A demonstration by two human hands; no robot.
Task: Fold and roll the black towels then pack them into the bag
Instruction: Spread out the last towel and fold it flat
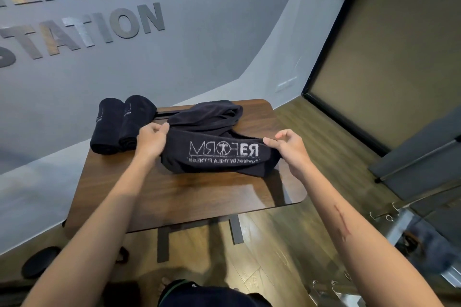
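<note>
On the dark wooden worktop [174, 197] lies a loose black towel with a white printed logo [219, 154], its far part bunched up. The left hand [149, 141] has its grip pinched on the towel's left edge; the right hand [290, 148] has its grip pinched on the right edge. Two rolled black towels [119, 124] lie side by side, touching, just left of the left hand.

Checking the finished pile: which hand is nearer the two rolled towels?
Left. The left hand grips the logo towel right beside the rolled towels; the right hand holds its far end.
</note>
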